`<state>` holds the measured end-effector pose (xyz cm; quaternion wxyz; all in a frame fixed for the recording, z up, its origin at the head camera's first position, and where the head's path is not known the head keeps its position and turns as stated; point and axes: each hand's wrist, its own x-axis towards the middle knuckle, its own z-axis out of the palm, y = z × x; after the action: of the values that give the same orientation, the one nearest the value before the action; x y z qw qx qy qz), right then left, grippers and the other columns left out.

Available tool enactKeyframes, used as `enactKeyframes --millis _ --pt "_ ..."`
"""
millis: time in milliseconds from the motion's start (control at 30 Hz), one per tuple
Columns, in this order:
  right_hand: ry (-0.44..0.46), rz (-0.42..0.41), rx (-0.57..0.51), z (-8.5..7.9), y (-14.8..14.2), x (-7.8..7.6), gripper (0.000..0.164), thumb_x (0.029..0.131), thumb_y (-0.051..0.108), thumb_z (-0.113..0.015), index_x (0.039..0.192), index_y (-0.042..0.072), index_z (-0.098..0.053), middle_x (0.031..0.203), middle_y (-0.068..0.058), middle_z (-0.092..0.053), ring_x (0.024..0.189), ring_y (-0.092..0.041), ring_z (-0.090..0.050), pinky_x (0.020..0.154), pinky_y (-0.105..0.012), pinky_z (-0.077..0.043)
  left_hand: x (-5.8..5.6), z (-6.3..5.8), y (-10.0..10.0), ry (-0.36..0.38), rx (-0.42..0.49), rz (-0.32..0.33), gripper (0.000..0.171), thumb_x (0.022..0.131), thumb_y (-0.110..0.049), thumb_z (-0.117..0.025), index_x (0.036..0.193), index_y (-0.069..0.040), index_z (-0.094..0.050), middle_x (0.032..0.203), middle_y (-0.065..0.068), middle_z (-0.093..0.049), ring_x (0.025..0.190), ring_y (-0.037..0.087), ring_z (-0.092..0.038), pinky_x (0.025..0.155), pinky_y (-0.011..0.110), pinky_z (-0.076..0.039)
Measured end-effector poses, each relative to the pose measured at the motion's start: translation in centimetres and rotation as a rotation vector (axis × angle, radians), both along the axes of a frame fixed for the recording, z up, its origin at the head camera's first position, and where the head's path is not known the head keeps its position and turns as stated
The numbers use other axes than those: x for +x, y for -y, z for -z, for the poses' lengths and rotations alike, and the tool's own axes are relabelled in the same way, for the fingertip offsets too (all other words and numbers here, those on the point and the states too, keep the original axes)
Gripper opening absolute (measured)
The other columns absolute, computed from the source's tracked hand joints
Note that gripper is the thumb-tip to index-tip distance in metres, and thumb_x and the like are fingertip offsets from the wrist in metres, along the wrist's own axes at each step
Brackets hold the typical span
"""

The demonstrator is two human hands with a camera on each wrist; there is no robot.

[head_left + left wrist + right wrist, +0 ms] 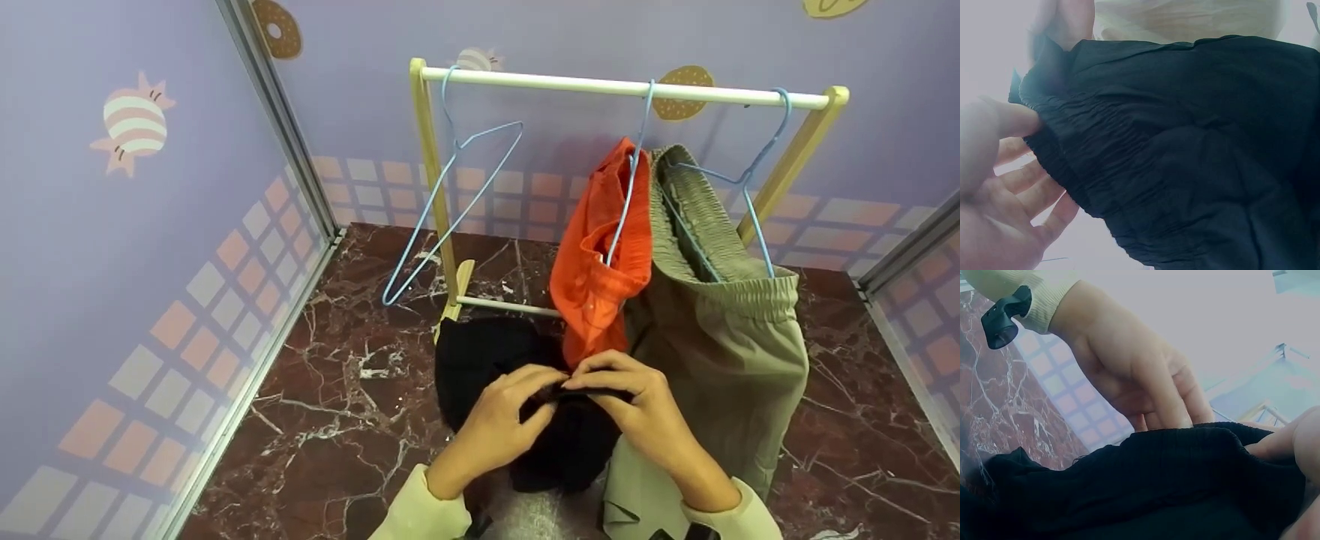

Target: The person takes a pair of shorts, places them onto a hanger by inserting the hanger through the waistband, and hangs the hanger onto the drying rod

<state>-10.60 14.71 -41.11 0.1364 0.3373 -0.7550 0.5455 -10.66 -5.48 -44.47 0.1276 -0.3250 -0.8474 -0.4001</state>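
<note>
Black pants (480, 360) with a gathered elastic waistband hang in front of me. My left hand (495, 416) pinches the waistband on its left; in the left wrist view the thumb (1019, 119) lies on one side of the cloth, fingers behind it. My right hand (645, 405) grips the waistband opposite, and the two hands' fingertips come close together in the head view. The right wrist view has the band's edge running across between both hands. The legs of the pants are hard to make out, bunched below the hands.
A small clothes rack (570, 81) stands ahead. From it hang a bare blue hanger (420, 232) at left, an orange garment (600, 225) on a hanger, and olive-green pants (720, 360) at right. Patterned walls (112, 262) enclose the dark marble floor (352, 405).
</note>
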Motion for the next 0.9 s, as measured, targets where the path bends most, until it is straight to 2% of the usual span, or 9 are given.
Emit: enactKeyframes --millis 100,200,367,500,667,800,900 --pt "-0.051 -0.003 -0.03 0.0 0.1 0.0 0.029 0.074 -0.017 -0.061 0.091 0.004 -0.071 0.092 -0.013 -0.063 0.089 -0.016 -0.06 0.083 -0.017 -0.046 -0.1 0.0 0.1 0.02 0.009 0.016 0.038 0.082 -0.011 -0.064 0.119 -0.018 -0.057 0.119 -0.006 -0.057 0.103 0.007 -0.056 0.083 0.025 -0.048" --pt "-0.05 0.005 -0.04 -0.2 0.2 0.1 0.03 0.073 -0.018 -0.061 0.091 0.004 -0.071 0.092 -0.014 -0.063 0.089 -0.016 -0.06 0.082 -0.017 -0.046 -0.2 -0.1 0.2 0.042 0.0 -0.003 0.042 0.078 -0.012 -0.068 0.118 -0.019 -0.057 0.119 -0.007 -0.056 0.1 0.006 -0.056 0.081 0.023 -0.048" --pt "-0.023 0.024 -0.05 -2.1 0.5 1.1 0.027 0.074 -0.018 -0.06 0.091 0.001 -0.071 0.092 -0.016 -0.062 0.09 -0.018 -0.059 0.081 -0.018 -0.047 -0.3 0.1 0.2 0.025 -0.039 -0.065 0.044 0.077 -0.018 -0.071 0.118 -0.023 -0.057 0.12 -0.01 -0.053 0.098 0.006 -0.056 0.079 0.022 -0.047" --pt "-0.017 0.025 -0.073 -3.0 0.6 1.5 0.027 0.074 -0.019 -0.059 0.091 -0.001 -0.07 0.092 -0.019 -0.061 0.091 -0.019 -0.058 0.082 -0.018 -0.046 -0.4 0.4 0.2 -0.01 -0.068 -0.114 0.053 0.073 -0.017 -0.073 0.122 -0.024 -0.054 0.124 -0.01 -0.05 0.109 0.007 -0.052 0.081 0.026 -0.048" --pt "-0.032 0.032 -0.093 -3.4 0.3 1.7 0.028 0.073 -0.021 -0.059 0.091 -0.002 -0.07 0.094 -0.016 -0.062 0.092 -0.019 -0.058 0.084 -0.019 -0.046 -0.6 0.9 0.4 0.009 -0.116 -0.158 0.077 0.067 -0.014 -0.075 0.134 -0.03 -0.041 0.131 -0.009 -0.044 0.117 0.011 -0.048 0.082 0.032 -0.049" --pt "-0.053 0.031 -0.11 -3.7 -0.1 1.7 0.028 0.073 -0.022 -0.058 0.092 -0.004 -0.069 0.094 -0.015 -0.063 0.091 -0.019 -0.058 0.083 -0.02 -0.045 -0.6 1.3 0.7 0.041 -0.12 -0.17 0.087 0.066 -0.007 -0.073 0.139 -0.03 -0.031 0.134 -0.009 -0.043 0.109 0.012 -0.054 0.074 0.031 -0.05" --pt "-0.065 0.022 -0.128 -3.9 -0.4 1.8 0.029 0.073 -0.023 -0.057 0.092 -0.005 -0.069 0.093 -0.017 -0.061 0.089 -0.019 -0.058 0.082 -0.02 -0.045 -0.6 1.5 1.0 0.049 -0.106 -0.175 0.087 0.069 -0.004 -0.07 0.141 -0.028 -0.029 0.134 -0.008 -0.044 0.099 0.014 -0.057 0.065 0.029 -0.048"
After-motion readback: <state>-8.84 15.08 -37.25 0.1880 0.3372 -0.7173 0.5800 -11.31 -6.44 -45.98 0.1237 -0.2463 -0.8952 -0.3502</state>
